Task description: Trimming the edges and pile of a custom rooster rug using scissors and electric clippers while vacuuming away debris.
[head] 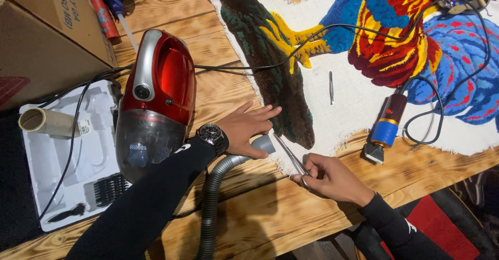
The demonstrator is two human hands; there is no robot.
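Both hands' fingers: left (244, 130) flat on nozzle (264, 144), right (332, 179) gripping scissors (290, 156).

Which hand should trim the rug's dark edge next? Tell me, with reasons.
Right, probably. The right hand holds the scissors, blades pointing at the dark tufted edge. The left hand lies flat on the vacuum hose nozzle beside that edge.

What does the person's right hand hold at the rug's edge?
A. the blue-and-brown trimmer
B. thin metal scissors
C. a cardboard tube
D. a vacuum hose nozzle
B: the right hand grips thin metal scissors whose blades point at the dark edge of the rug, while the left hand rests on the hose nozzle.
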